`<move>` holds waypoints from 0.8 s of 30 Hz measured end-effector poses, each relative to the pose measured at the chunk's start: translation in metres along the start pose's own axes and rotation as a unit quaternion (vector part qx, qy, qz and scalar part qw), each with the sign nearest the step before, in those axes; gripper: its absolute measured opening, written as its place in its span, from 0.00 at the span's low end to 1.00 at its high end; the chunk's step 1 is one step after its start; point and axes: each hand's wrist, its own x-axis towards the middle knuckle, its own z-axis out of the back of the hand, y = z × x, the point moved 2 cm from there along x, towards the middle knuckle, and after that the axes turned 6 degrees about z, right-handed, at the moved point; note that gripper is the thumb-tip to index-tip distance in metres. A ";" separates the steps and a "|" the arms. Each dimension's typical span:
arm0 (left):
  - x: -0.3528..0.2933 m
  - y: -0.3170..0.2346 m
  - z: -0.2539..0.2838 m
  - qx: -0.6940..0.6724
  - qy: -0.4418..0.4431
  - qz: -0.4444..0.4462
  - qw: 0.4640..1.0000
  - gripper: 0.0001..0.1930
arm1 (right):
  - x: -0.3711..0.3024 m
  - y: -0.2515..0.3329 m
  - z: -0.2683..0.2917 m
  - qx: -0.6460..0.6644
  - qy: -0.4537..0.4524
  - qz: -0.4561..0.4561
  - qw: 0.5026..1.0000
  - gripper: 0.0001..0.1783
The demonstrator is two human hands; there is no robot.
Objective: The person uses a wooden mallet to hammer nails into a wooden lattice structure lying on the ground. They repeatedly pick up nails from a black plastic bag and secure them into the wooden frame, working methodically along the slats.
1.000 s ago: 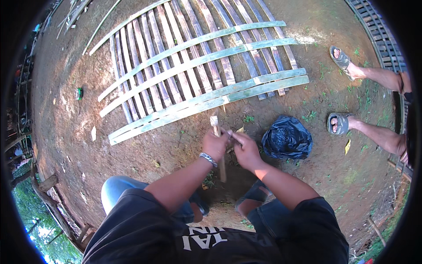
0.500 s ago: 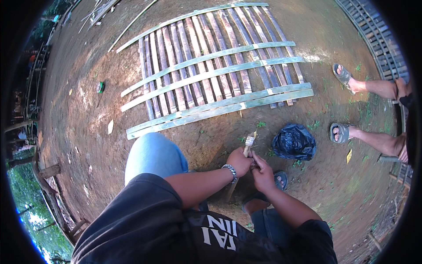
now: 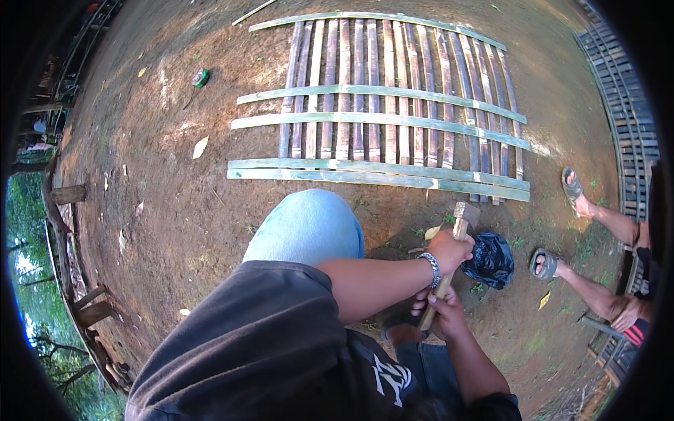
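A hatchet (image 3: 466, 215) with a pale wooden handle slants in front of me, its metal head at the far upper end. My left hand (image 3: 451, 252), a chain bracelet at its wrist, is closed around the handle just below the head. Lower down, my right hand (image 3: 448, 313) curls around the handle near its butt end; some of its fingers are hidden behind the wood. Beside the hatchet head and my left hand sits a black plastic bag (image 3: 493, 263) on the ground, its contents hidden.
Beyond my knee lies a slatted bamboo frame (image 3: 379, 119) with green cross strips. A green tape measure (image 3: 201, 78) rests on the soil at the far left. Another person's sandalled foot (image 3: 544, 265) is at the right, near a bamboo fence (image 3: 621, 105).
My view has turned, shifting the scene rightward. My hands, close together before, are now spread along the handle, the right one nearer its butt. The hatchet head shows more clearly.
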 end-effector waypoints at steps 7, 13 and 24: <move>0.014 0.015 0.034 0.130 -0.072 -0.009 0.989 0.25 | 0.020 0.020 -0.015 -0.048 -0.156 0.108 0.981 0.21; 0.012 0.052 0.063 0.284 -0.062 -0.083 0.953 0.12 | 0.061 0.046 0.060 -0.232 -0.270 0.226 0.907 0.17; -0.018 0.036 0.084 0.232 -0.026 -0.008 0.972 0.12 | 0.225 0.102 0.124 -0.201 -0.284 0.244 0.905 0.09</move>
